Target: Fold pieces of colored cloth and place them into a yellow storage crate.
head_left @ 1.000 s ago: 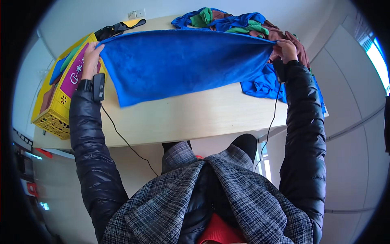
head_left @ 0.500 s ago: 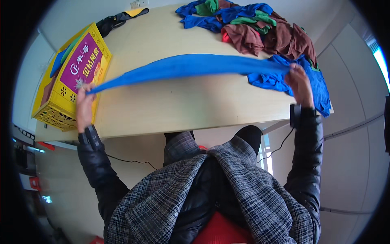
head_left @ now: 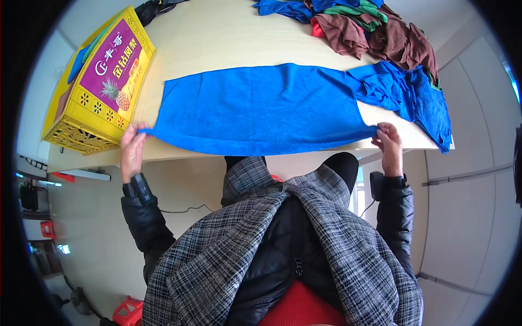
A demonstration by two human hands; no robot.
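A blue cloth (head_left: 255,108), probably a towel, lies spread across the tabletop, its hemmed near edge drawn toward me over the table's front edge. My left hand (head_left: 132,148) pinches the near left corner, close to the yellow crate. At the near right corner, my right hand (head_left: 387,145) pinches the same cloth between thumb and fingers. The near edge sags slightly between both hands. On the right, the cloth's side meets a crumpled blue cloth (head_left: 380,87) lying on the table.
A yellow plastic crate (head_left: 92,133) with a purple panel stands at the left, with folded cloths inside. Brown, green, red and blue cloths (head_left: 391,41) are heaped at the far right of the pale table (head_left: 217,41). A black item (head_left: 152,10) lies behind the crate.
Both hands have come down and toward me. The blue cloth, blurred and stretched in the air before, now lies spread flat on the table with its near corners still held.
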